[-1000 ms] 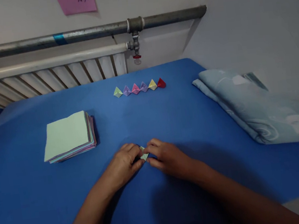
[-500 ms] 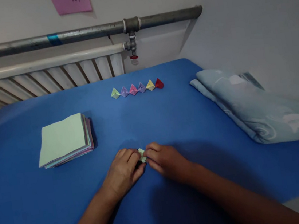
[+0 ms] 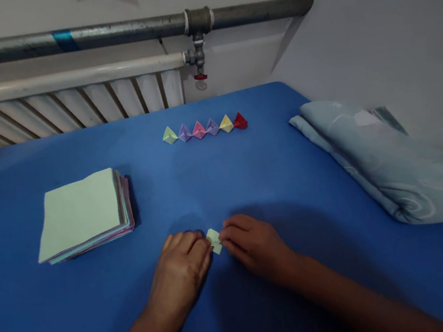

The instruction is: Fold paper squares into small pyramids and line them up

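A small pale green folded paper (image 3: 213,238) is held between my two hands, low over the blue surface (image 3: 160,196). My left hand (image 3: 183,263) pinches its left side, fingers closed. On the opposite side, the closed fingertips of my right hand (image 3: 254,246) grip its right edge. The middle of the paper shows, with a flap pointing up and another pointing down; its side corners are covered by my fingers.
A stack of coloured paper sheets (image 3: 83,211), pale green on top, lies at left. Several small folded paper shapes (image 3: 199,130) stand in a row farther back. A folded light blue cloth (image 3: 372,162) lies at right. Behind are a radiator (image 3: 114,98) and a metal pipe (image 3: 126,34).
The green paper now lies more open between my fingers, with more of its face showing. My hands have drawn slightly apart. The whole view has tilted down a little.
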The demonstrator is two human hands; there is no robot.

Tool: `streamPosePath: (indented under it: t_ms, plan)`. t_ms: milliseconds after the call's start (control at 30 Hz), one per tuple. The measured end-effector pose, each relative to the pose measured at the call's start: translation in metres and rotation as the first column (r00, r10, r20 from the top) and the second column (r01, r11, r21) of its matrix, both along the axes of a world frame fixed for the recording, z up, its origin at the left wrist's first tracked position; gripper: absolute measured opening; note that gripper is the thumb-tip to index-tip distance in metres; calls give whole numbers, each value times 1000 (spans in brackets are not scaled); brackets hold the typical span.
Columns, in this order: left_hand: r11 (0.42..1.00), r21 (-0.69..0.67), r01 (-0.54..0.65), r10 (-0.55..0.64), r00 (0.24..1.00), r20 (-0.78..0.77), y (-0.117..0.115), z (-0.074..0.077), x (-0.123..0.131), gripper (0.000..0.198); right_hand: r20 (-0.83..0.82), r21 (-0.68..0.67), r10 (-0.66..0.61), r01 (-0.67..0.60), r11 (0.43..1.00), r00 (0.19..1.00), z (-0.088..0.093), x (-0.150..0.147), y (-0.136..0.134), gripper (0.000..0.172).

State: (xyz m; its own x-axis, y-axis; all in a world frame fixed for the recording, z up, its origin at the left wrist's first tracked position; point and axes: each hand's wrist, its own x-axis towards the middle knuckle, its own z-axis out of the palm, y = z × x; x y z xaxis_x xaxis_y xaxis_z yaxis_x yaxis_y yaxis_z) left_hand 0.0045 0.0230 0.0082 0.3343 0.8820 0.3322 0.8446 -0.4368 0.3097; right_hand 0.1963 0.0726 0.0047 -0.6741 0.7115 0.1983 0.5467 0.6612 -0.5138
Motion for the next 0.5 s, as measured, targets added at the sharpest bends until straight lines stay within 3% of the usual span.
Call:
streamPosePath:
  t_ms: [200, 500]
  plan:
    - [991, -97, -88, 93, 995, 45, -4, 0, 3, 18, -12, -58, -44, 43, 997, 999, 5, -4, 1, 22]
    - [988, -77, -135, 141, 987, 75, -4, -5, 5, 14, 15, -117, -61, 63, 991, 998, 7, -4, 1, 18]
